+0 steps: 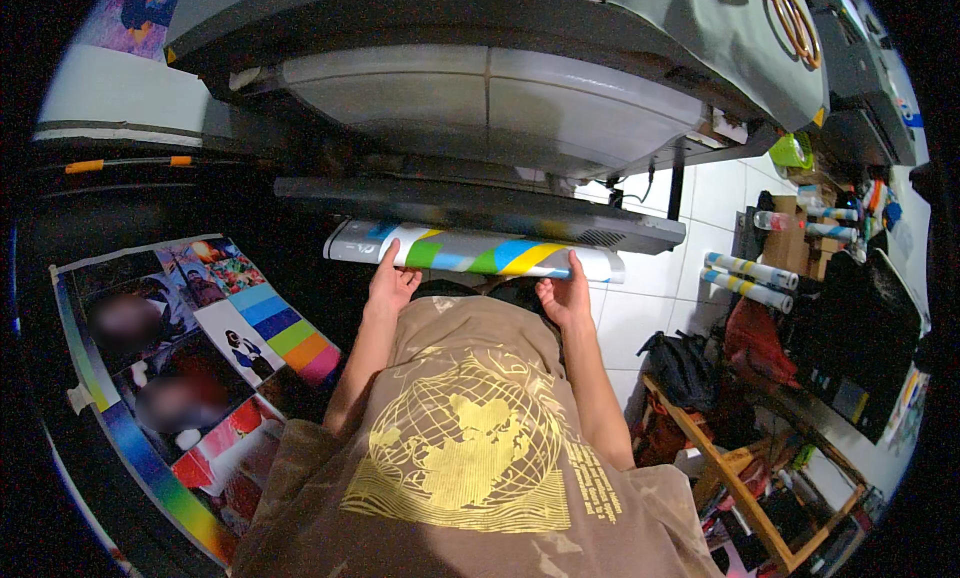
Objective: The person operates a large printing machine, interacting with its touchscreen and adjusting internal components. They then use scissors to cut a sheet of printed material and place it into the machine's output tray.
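Note:
A long roll, striped in grey, white, green, blue and yellow, lies crosswise in front of my body. My left hand grips its lower edge left of the middle, thumb up against the printed face and fingers curled below. Toward the roll's right end, my right hand holds it the same way. Just beyond the roll runs the dark lower bar of a large machine that looks like a wide-format printer. The bar overlaps the roll's upper edge in view, and I cannot tell whether they touch.
Colour-printed sheets spread at the left. Two striped rolls lie on the right over the white tiled floor. A black backpack, a wooden frame and a cardboard box stand farther right.

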